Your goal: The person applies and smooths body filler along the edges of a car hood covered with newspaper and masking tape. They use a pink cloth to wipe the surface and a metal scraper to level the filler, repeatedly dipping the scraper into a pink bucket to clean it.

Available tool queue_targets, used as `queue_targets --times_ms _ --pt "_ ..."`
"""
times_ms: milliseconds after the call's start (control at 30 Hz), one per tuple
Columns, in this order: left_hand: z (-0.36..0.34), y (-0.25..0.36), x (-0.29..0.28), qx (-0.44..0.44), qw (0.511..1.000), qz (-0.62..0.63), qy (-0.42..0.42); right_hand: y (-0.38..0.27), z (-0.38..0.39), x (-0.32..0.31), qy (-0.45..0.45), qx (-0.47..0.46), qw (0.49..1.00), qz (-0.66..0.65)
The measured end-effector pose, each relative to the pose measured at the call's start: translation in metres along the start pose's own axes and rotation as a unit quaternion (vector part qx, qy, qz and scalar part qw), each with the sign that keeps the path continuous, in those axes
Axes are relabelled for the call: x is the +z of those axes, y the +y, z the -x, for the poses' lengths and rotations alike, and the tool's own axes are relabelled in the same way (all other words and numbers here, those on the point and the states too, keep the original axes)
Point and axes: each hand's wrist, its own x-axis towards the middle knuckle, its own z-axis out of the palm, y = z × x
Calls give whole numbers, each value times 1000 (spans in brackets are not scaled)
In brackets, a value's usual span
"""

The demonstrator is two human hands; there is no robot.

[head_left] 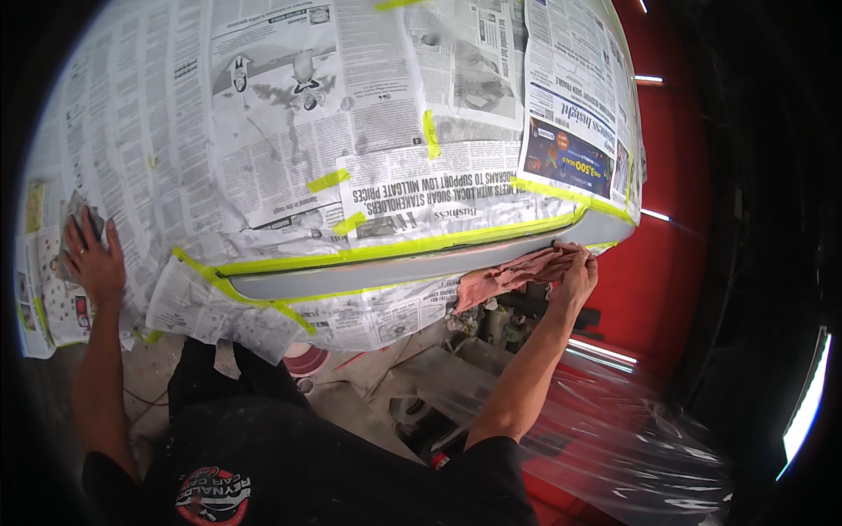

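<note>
- A black shirt (351,447) was nearest, with a round pink tub (304,361) beyond it (its contents were too small to make out).
- The left hand (98,270) rested over a grey pad (85,230) against newspaper (158,96), fingers slightly apart; whether they gripped it, I could not tell.
- The right hand (574,270) had its fingers clamped on a pink cloth (502,282).
- The cloth spread leftward from those fingertips, along the lower edge of a grey strip (351,273).

Both arms (526,377) reach forward, the left grip (95,263) laid flat, the right grip (574,273) pinching.
</note>
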Motion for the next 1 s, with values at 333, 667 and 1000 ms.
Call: queue_targets --times_ms 333,667,1000 --pt "-2 3 0 13 999 29 20 4 -65 -19 -23 41 989 142" --pt "-5 7 -5 15 999 34 12 -11 -70 -9 -67 -8 968 243" --pt "-1 3 0 17 1000 22 -14 16 -61 -7 -36 -74 960 267"
